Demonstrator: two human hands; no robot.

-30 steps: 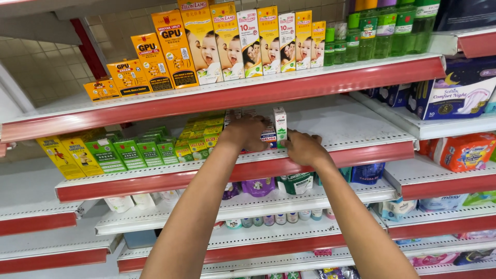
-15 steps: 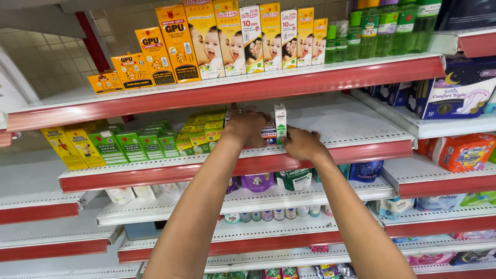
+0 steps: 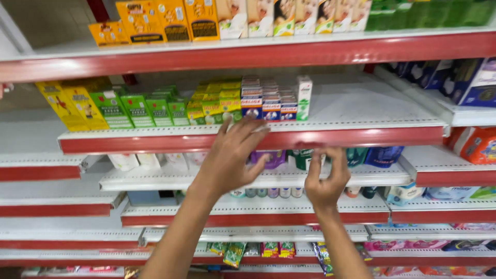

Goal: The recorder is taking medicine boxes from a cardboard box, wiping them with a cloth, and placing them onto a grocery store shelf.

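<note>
My left hand (image 3: 232, 155) is raised in front of the red front edge of a white shelf (image 3: 361, 135), fingers spread, holding nothing. Just behind and above it stand rows of small blue, red and white boxes (image 3: 266, 101) and one upright white and green box (image 3: 304, 97). My right hand (image 3: 325, 178) is lower, under that shelf's edge, fingers loosely curled and apart, with nothing visible in it. It sits in front of a purple tub (image 3: 272, 157) and a dark green item (image 3: 299, 156) on the shelf below.
Left of the small boxes stand yellow-green boxes (image 3: 214, 101), green boxes (image 3: 139, 108) and yellow boxes (image 3: 70, 106). Orange and baby-picture boxes (image 3: 206, 18) fill the top shelf. The right part of the middle shelf (image 3: 372, 101) is bare. Lower shelves hold small bottles and sachets.
Both hands have drawn back and down from the small boxes on the shelf; the right hand has dropped below the shelf edge. The view has tilted down and come closer.
</note>
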